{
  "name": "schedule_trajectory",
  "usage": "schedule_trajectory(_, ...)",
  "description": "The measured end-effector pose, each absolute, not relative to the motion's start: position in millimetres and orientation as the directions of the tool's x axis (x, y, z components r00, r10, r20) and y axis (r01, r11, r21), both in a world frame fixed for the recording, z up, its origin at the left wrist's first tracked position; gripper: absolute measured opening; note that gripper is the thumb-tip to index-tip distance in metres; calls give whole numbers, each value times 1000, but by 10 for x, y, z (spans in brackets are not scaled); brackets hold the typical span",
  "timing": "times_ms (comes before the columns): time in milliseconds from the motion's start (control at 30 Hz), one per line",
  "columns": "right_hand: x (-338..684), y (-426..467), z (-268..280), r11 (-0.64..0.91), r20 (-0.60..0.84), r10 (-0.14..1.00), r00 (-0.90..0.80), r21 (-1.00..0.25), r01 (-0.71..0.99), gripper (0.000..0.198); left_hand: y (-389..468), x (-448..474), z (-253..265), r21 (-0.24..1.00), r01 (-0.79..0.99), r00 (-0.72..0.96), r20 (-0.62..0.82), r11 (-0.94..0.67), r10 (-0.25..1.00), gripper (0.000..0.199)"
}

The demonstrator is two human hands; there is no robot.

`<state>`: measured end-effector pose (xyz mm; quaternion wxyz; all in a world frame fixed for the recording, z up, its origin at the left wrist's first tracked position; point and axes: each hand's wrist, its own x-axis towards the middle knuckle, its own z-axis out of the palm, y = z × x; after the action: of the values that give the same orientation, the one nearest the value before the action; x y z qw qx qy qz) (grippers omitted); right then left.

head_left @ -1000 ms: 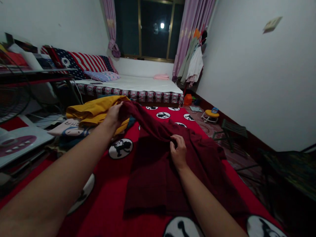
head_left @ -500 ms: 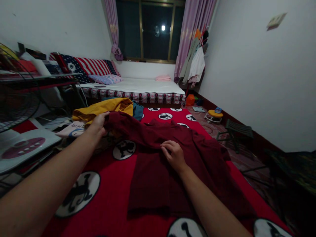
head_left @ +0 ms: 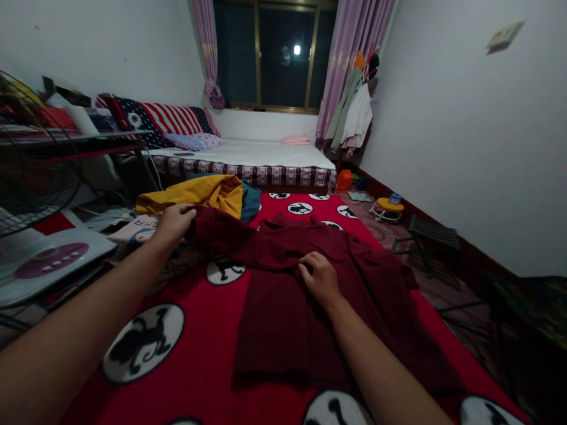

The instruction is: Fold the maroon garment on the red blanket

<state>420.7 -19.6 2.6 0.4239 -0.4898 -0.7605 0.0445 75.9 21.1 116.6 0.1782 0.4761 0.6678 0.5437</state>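
Observation:
A dark maroon long-sleeved shirt [head_left: 283, 319] lies spread over a red cloth [head_left: 208, 330] printed with black-and-white round figures. At the left, my left hand [head_left: 175, 224] is closed on the cuff end of one sleeve, which stretches out toward the left. My right hand [head_left: 319, 274] pinches the shirt's fabric near its middle, where that sleeve meets the body. The other sleeve hangs down along the right side of the shirt. Just beyond my left hand lies a yellow garment [head_left: 199, 195], with a teal garment [head_left: 251, 202] beside it.
A fan [head_left: 35, 159] and a white panel with a pink oval [head_left: 57, 260] stand close on the left. On the right are a dark folding stool [head_left: 432, 233] and a small yellow-topped stool [head_left: 390, 205]. A bed [head_left: 257, 154] stands under the window.
The whole view has shifted slightly, so things appear a little further right. My left hand still grips the sleeve end, and my right hand still pinches the shirt's middle.

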Motion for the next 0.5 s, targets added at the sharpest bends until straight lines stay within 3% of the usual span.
schedule_trajectory(100, 4188, -244, 71, 557, 658, 738, -147, -471, 684, 10, 6, 935, 1163, 637, 754, -331, 577, -158, 746, 34)
schedule_trajectory(167, 4182, -271, 101, 568, 691, 713, -115, -475, 672, 14, -141, 1162, 1078, 379, 871, -49, 701, -314, 711, 34)
schedule_trajectory(200, 4190, -270, 105, 565, 700, 709, -86, -491, 663, 17, -206, 1298, 1001, 297, 864, 100, 692, -408, 715, 31)
schedule_trajectory(267, 4232, -233, 80, 534, 688, 725, 0, -563, 631, 21, -303, 1583, 784, 268, 769, 337, 600, -580, 725, 26)
schedule_trajectory(333, 4305, -156, 16, 461, 624, 775, 98, -664, 589, 18, -350, 1841, 530, 253, 716, 465, 523, -651, 715, 25)
schedule_trajectory(500, 4499, 46, -166, 301, 423, 894, 148, -811, 501, 22, -287, 2231, 118, 253, 714, 494, 478, -653, 726, 31)
